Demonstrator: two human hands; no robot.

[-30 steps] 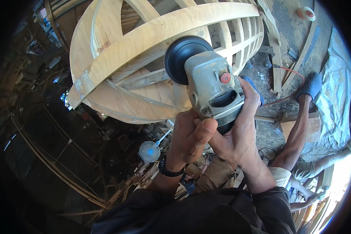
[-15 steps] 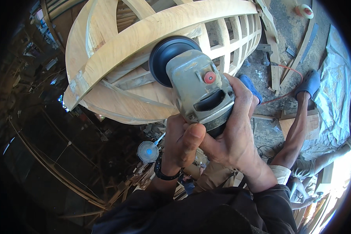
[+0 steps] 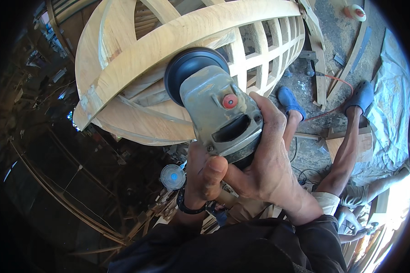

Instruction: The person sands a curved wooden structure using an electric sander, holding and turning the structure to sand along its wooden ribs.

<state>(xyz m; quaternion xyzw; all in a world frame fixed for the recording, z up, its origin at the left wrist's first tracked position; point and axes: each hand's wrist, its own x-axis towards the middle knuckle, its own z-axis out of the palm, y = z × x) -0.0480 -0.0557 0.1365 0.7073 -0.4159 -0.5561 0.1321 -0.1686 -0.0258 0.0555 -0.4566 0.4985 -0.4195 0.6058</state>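
Note:
A grey angle grinder (image 3: 218, 104) with a round black disc pad (image 3: 177, 77) and a red button is held in both hands at the middle of the view. My right hand (image 3: 275, 159) wraps the body from the right. On the other side my left hand (image 3: 202, 170) closes round the lower end, thumb up, with a dark band on its wrist. Beneath the disc lies a pale wooden frame (image 3: 168, 34) with a broad curved rail, planks and a lattice of slats. The disc overlaps the rail's lower edge; whether it touches the wood I cannot tell.
A co-worker's legs in blue clogs (image 3: 359, 95) stretch across the right side. An orange cord (image 3: 346, 84) and wooden strips (image 3: 321, 86) lie on the dusty floor. A pale blue tarp (image 3: 392, 95) covers the far right. Below the frame sits a round clear-lidded container (image 3: 172, 176).
The grinder, with both hands on it, has shifted left and slightly toward me. More of the slats and the nearer blue clog now shows.

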